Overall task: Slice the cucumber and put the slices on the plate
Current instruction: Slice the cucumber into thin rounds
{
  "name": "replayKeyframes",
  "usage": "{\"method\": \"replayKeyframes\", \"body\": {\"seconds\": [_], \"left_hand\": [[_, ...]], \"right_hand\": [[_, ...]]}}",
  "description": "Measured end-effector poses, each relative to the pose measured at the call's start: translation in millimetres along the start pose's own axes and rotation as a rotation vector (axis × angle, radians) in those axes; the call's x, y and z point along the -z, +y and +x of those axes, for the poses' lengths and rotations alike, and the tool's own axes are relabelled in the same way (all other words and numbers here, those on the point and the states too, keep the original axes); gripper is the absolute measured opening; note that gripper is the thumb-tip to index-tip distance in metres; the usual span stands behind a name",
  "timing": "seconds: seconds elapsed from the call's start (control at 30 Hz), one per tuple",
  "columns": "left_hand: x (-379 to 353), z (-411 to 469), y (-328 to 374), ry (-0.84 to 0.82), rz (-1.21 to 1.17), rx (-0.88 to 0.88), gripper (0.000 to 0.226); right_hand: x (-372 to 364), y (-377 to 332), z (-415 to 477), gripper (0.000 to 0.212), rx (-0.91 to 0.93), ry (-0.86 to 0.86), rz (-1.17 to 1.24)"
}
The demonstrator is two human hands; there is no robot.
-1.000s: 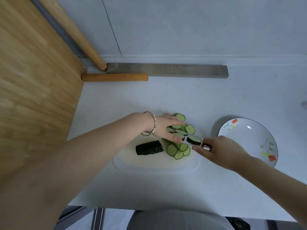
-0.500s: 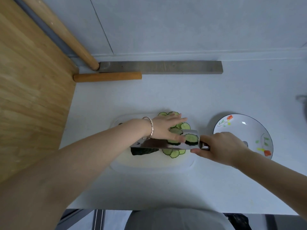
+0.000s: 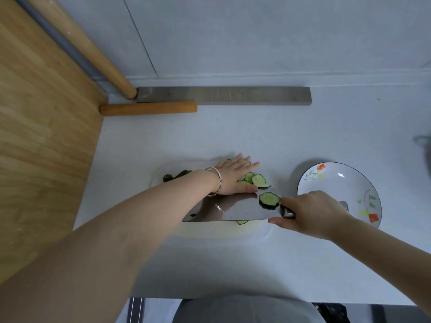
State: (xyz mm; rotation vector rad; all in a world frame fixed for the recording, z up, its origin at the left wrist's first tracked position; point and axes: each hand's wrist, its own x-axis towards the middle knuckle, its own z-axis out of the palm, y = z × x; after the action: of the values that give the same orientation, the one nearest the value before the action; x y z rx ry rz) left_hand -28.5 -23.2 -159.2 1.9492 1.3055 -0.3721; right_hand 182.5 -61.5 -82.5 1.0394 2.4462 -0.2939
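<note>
No legible text, label, brand, number or sign was recorded in the head view. The plate [image 3: 338, 192] carried only a painted flower pattern in orange, green and yellow, without lettering. The knife [image 3: 224, 210] showed reflections on its blade and one small hole, but no readable mark.

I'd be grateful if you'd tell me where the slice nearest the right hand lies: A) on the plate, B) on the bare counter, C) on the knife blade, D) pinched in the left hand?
C: the slice rests on the blade of the knife, whose handle the right hand grips; the plate holds no slices.
</note>
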Motion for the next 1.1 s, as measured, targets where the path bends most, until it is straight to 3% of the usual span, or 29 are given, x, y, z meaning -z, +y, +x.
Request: {"method": "replayKeyframes", "body": {"seconds": [0.27, 0.37, 0.43, 0.5, 0.63, 0.97, 1.03, 1.1], "left_hand": [[-1, 4, -5, 0.176, -0.089, 0.076, 0.066], [7, -7, 14, 0.167, -0.163, -0.077, 0.095], [7, -15, 25, 0.109, -0.123, -0.176, 0.11], [-1, -18, 26, 0.087, -0.004, -0.192, 0.098], [-10, -16, 17, 0.091, 0.002, -0.038, 0.061], [5, -22, -2, 0.234, -0.053, 0.233, 0.047], [20, -32, -5, 0.311, -0.141, 0.279, 0.039], [38, -41, -5, 0.51, -0.334, 0.327, 0.031]], "right_hand": [[-17, 8, -2, 0.046, 0.034, 0.018, 0.036], [-26, 9, 5, 0.053, 0.058, 0.038, 0.056], [-29, 7, 12, 0.07, 0.093, 0.077, 0.058], [-28, 3, 17, 0.084, 0.114, 0.101, 0.032], [-16, -5, 20, 0.062, 0.091, 0.055, 0.017], [-37, 14, 6, 0.072, 0.075, 0.163, 0.088], [-36, 25, -5, 0.062, -0.006, 0.177, 0.092], [-32, 35, -16, 0.051, -0.137, 0.16, 0.054]]}}
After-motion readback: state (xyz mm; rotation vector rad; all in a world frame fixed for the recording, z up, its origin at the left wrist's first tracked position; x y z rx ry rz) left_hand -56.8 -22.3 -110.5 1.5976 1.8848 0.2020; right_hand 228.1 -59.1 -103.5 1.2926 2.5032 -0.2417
